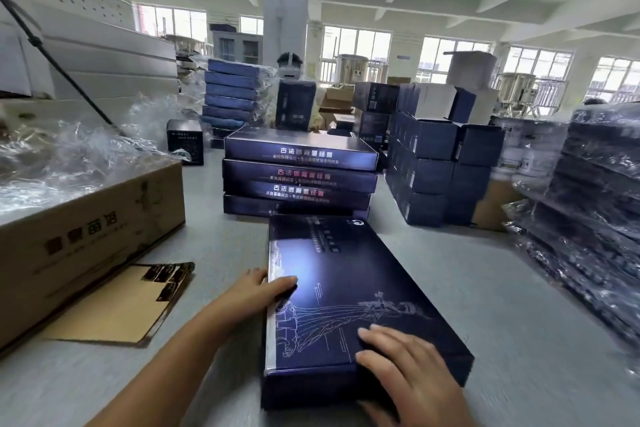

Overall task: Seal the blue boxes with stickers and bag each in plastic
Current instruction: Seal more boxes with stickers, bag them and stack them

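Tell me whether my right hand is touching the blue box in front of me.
Touching. The head view shows the right hand lying flat on the blue box, fingers spread on its lid's near end, no gap.

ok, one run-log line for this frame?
phase: blue box on table, unbagged | left hand: grips box's left edge, thumb on lid | right hand: flat on lid, near end | sticker sheet: on table, left of box
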